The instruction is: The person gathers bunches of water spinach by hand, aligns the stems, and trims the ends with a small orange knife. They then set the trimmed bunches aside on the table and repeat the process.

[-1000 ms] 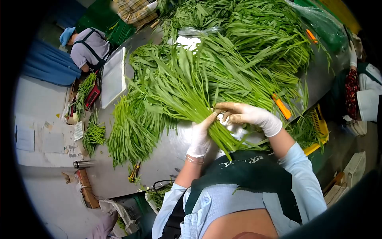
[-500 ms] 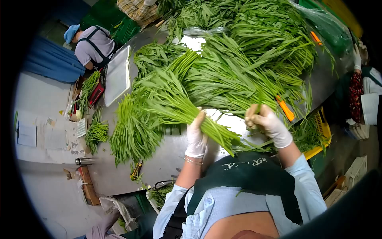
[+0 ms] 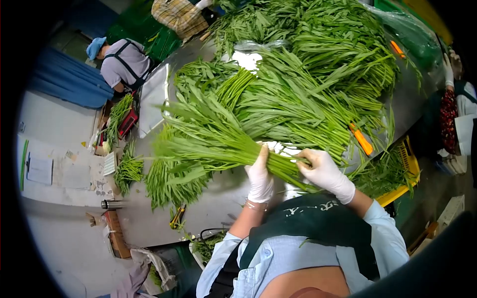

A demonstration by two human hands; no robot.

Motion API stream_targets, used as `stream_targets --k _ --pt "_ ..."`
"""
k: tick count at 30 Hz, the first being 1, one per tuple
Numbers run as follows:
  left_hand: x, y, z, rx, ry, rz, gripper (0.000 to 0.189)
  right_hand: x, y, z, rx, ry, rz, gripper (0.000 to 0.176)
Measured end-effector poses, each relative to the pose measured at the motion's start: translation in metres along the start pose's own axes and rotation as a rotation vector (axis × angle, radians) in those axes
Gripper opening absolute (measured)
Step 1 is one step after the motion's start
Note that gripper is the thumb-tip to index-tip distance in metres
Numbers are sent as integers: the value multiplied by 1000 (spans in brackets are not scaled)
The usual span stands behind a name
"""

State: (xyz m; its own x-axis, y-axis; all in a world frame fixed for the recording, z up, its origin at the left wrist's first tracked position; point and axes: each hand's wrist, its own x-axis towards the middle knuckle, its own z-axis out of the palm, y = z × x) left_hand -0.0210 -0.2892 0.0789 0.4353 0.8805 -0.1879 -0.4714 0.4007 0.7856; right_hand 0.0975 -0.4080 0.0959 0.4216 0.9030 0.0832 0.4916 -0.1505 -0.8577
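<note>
My gloved left hand (image 3: 260,180) is closed round the stems of a bunch of water spinach (image 3: 211,139), whose long narrow leaves fan out to the left. The cut stem ends point to the lower right. My gloved right hand (image 3: 329,175) pinches at stems near those ends, its fingertips partly hiding what they grip. Just behind the bunch lies a large heap of the same greens (image 3: 298,99). A smaller pile (image 3: 174,184) rests under the leaves on the left. An orange-handled knife (image 3: 361,139) lies on the stems to the right of my hands.
A yellow-and-black cutter (image 3: 177,217) lies on the metal table (image 3: 144,226). Beyond the left pile is a white tray (image 3: 153,102). A yellow crate (image 3: 410,166) with greens stands at the right edge. Co-workers are at the far left (image 3: 126,64) and right (image 3: 464,109).
My right hand has come down and left onto the stem ends. The bunch has turned flatter, its leaves swinging left and down, and my left hand has shifted slightly right.
</note>
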Motion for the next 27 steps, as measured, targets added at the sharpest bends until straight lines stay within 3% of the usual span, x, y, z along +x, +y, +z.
stream_targets --k 2,4,7,11,12,15,18,22,24,27 --pt "-1 1 6 -60 20 -29 15 0 9 7 87 208 -195 15" --pt "3 -1 2 -114 -31 -109 13 -2 7 0 205 113 -217 13" --pt "4 -8 -1 -175 -55 -230 13 -11 9 -2 457 -93 -133 10" --pt "14 -16 -17 -54 73 -186 18 -24 6 -39 361 -356 -94 6" --pt "28 -21 -31 -96 94 -140 20 -32 7 -51 481 -463 -23 15" --pt "25 2 -22 -128 49 -92 23 -36 27 -85 164 -801 114 25" --pt "30 -13 -30 -189 17 -195 18 -35 50 -97 -401 -391 92 25" --pt "42 -40 -56 -328 -28 -557 14 11 90 -99 -348 213 268 20" --pt "37 -43 -54 -332 19 -610 16 31 123 -97 -477 396 254 17" --pt "37 -38 -57 -354 -21 -614 18 44 150 -90 -655 381 269 13"
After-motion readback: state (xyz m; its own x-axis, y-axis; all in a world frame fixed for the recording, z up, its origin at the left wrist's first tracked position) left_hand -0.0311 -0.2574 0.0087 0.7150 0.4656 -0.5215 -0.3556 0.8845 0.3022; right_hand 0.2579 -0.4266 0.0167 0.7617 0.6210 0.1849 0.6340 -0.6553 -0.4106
